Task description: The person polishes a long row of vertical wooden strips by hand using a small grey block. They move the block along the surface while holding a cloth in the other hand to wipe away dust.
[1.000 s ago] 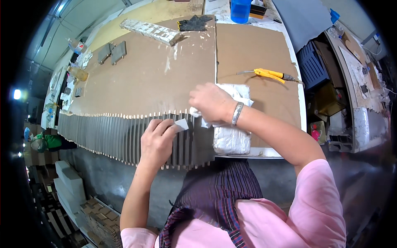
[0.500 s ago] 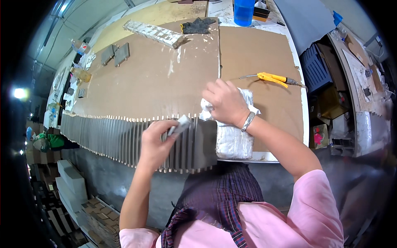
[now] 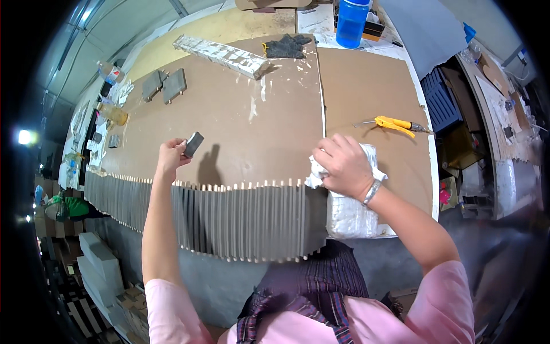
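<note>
My left hand [image 3: 173, 159] pinches a small dark grey block [image 3: 194, 144] above the brown board, past the far edge of the row. My right hand [image 3: 345, 166] is closed on a crumpled white cloth [image 3: 316, 174]. It is over the far part of a white plastic-wrapped bundle [image 3: 352, 215], and its fingers partly hide the cloth. Between me and the board, a long row of upright grey panels [image 3: 246, 221] with pale wooden pegs at both ends curves away to the left. My left forearm crosses above it.
A yellow air blow gun [image 3: 394, 124] lies to the right. A paint-spattered white bar [image 3: 220, 55], a dark glove [image 3: 286, 47] and two grey pegged panels [image 3: 174, 86] rest on the brown board [image 3: 240, 137]. A blue bottle [image 3: 350, 24] stands at the back.
My left hand has moved left and away from me, carrying the small block off the panel row. My right hand still grips the cloth by the bundle. The whole view has shifted slightly.
</note>
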`<move>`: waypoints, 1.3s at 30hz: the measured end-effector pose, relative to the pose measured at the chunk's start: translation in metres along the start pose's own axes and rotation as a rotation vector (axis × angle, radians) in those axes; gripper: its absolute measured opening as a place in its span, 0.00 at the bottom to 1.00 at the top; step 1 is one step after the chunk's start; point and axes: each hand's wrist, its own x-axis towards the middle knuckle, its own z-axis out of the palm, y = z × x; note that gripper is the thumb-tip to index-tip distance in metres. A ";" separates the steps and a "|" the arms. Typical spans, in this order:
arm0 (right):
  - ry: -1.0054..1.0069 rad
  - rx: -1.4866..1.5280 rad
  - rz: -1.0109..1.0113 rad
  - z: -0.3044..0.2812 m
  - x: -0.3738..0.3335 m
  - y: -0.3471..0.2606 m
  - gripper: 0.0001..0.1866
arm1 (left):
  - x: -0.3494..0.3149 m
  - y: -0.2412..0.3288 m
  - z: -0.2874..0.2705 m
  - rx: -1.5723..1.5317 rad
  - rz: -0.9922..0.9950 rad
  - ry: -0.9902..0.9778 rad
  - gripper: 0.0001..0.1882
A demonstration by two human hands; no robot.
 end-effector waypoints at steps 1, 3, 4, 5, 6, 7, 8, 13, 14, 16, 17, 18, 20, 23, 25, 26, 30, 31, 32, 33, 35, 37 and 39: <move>0.001 -0.010 0.003 -0.001 0.000 0.000 0.13 | 0.014 -0.007 -0.003 -0.003 0.006 -0.007 0.13; -0.026 -0.027 0.023 -0.002 0.002 -0.001 0.15 | 0.042 -0.022 -0.010 0.082 -0.047 -0.073 0.12; -0.008 -0.006 0.033 0.000 0.002 -0.001 0.15 | 0.053 -0.026 -0.011 0.099 -0.056 -0.096 0.12; -0.007 -0.017 0.035 0.001 0.002 0.001 0.15 | 0.063 -0.030 -0.014 0.094 -0.049 -0.103 0.12; -0.025 -0.010 0.043 0.001 0.003 0.002 0.15 | 0.072 -0.034 -0.018 0.163 -0.060 -0.115 0.11; -0.047 -0.001 0.052 0.002 0.002 0.002 0.16 | 0.079 -0.039 -0.020 0.232 -0.074 -0.129 0.11; -0.001 0.018 0.051 0.002 0.004 0.001 0.16 | 0.086 -0.043 -0.022 0.232 -0.050 -0.111 0.12; 0.005 -0.062 0.058 -0.001 0.008 -0.006 0.17 | 0.103 -0.065 -0.055 0.498 0.109 0.018 0.13; 0.005 -0.063 0.042 0.002 0.009 -0.008 0.18 | 0.100 -0.070 -0.057 0.703 0.206 0.092 0.13; -0.006 -0.073 0.038 0.003 0.006 -0.007 0.17 | 0.078 -0.059 -0.042 0.652 0.306 0.152 0.13; -0.008 -0.091 0.043 0.000 0.002 -0.005 0.17 | 0.055 -0.037 -0.028 0.613 0.404 0.216 0.13; -0.015 -0.077 0.053 -0.001 0.001 -0.005 0.17 | 0.029 -0.015 -0.020 0.395 0.382 0.122 0.13; -0.009 -0.068 0.069 -0.001 -0.003 -0.001 0.16 | -0.038 0.025 0.003 0.173 0.393 -0.067 0.14; 0.093 0.013 0.127 0.001 0.000 0.001 0.13 | -0.141 0.057 0.035 0.054 0.318 -0.315 0.14; 0.280 0.242 0.323 0.006 0.018 -0.012 0.11 | -0.192 0.066 0.063 0.056 0.417 -0.418 0.21; 0.267 0.487 0.497 0.002 0.032 -0.030 0.09 | -0.208 0.066 0.081 0.095 0.525 -0.386 0.29; -0.133 1.627 0.620 -0.016 0.061 -0.078 0.23 | -0.231 0.069 0.145 0.168 0.685 -0.120 0.42; -0.204 1.578 0.531 -0.023 0.062 -0.086 0.29 | -0.226 0.054 0.153 0.024 0.660 0.034 0.36; -0.188 1.729 0.463 -0.022 0.059 -0.084 0.33 | -0.226 0.050 0.142 -0.170 0.510 -0.023 0.33; -0.168 1.877 0.393 -0.021 0.057 -0.079 0.36 | -0.224 0.045 0.126 -0.364 0.359 -0.079 0.30; -0.216 1.122 0.161 -0.027 0.048 -0.055 0.40 | -0.238 0.032 0.089 -0.372 0.443 0.085 0.29; -0.204 0.361 -0.057 -0.023 0.037 -0.028 0.45 | -0.255 0.031 0.062 -0.019 0.705 0.326 0.31; -0.576 0.070 -0.097 -0.004 0.023 -0.007 0.46 | -0.267 0.049 0.063 -0.027 0.676 0.287 0.32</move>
